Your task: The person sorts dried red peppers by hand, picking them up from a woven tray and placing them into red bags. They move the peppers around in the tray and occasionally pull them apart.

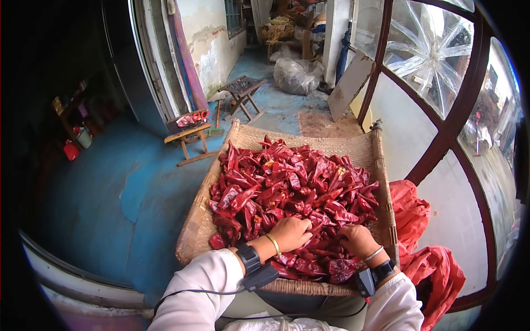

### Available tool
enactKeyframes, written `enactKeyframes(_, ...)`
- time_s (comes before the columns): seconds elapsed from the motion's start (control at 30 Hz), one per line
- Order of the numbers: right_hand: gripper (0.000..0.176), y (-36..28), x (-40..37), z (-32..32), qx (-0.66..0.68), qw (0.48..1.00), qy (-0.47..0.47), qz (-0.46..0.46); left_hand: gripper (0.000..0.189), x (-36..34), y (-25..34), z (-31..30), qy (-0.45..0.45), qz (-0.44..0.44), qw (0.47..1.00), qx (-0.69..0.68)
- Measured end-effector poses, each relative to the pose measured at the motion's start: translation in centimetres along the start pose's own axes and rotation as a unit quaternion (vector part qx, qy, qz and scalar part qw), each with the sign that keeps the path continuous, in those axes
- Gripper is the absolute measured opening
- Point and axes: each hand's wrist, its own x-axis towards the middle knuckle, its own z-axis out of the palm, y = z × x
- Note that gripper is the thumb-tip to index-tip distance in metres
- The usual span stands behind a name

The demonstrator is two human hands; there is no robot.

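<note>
A heap of dried red chili peppers (292, 187) covers most of a shallow woven basket tray (201, 234) in front of me. My left hand (290, 233), with a gold-coloured bangle at its wrist, is closed over the near middle of the heap, fingers curled and pointing right. A short way to its right, my right hand (358, 240) is also closed, its fingertips down against the peppers near the tray's right side. The undersides of both hands are hidden, so whatever they pinch cannot be made out. Both wrists carry black strapped devices.
Red plastic sheeting (430, 270) bunches beside the tray's right edge, near a framed glass partition (441, 132). Beyond the tray stand a low wooden stool (190, 135) with red-handled scissors and another stool (243, 88). A clear plastic bag (298, 74) lies farther back. A cable runs between my wrists.
</note>
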Motion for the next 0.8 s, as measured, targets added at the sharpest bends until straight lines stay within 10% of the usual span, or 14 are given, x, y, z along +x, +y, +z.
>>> enactKeyframes(0.43,0.013,-1.1,-1.7,-5.4,0.099,0.978,0.182,0.035,0.018,-0.1,1.1,1.0,-0.008,0.006,0.999,-0.051)
enactKeyframes(0.7,0.01,2.2,-17.3,-7.2,0.084,0.829,0.507,0.219,0.016,0.1,0.6,1.3,0.049,-0.023,0.985,-0.164)
enactKeyframes(0.8,0.007,4.1,-24.9,-4.3,-0.129,0.777,0.496,0.365,0.016,0.0,0.7,1.4,0.047,-0.037,0.981,-0.186)
